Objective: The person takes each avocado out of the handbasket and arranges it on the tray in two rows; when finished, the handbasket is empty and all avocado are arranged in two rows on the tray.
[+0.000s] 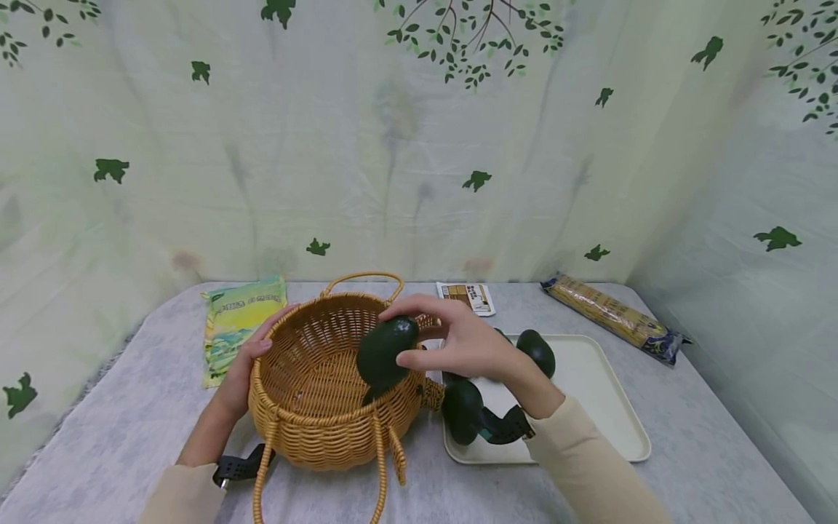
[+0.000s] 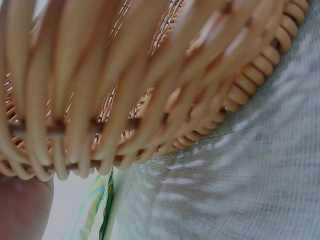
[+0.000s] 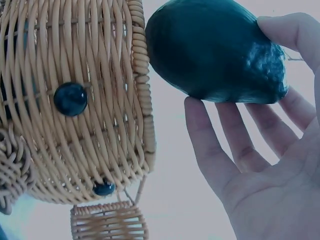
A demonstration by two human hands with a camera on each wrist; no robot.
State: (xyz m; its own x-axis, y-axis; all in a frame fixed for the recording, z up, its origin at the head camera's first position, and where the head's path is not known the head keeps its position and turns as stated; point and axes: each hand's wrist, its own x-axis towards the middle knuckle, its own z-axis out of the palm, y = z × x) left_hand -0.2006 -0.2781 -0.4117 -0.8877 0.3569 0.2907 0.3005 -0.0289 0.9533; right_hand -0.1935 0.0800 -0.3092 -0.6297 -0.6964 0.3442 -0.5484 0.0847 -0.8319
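1. Spreading beneath both hands, a grey tabletop (image 1: pixel 687 444) carries everything.
2. Sitting just right of the right hand, a cream tray (image 1: pixel 609 407) holds two more avocados, one (image 1: pixel 538 352) beyond the wrist, one (image 1: pixel 462 409) below it.
3. Standing between the hands, a wicker basket (image 1: pixel 314 407) has its handles folded down.
4. Lying beyond the left hand, a yellow-green packet (image 1: pixel 236 324) is flat on the tabletop.
5. Pressing the basket's left rim, the left hand (image 1: pixel 245 367) rests with fingers fairly straight.
6. Hovering over the basket's right rim, the right hand (image 1: pixel 458 342) pinches a dark green avocado (image 1: pixel 382 353) between thumb and fingertips.
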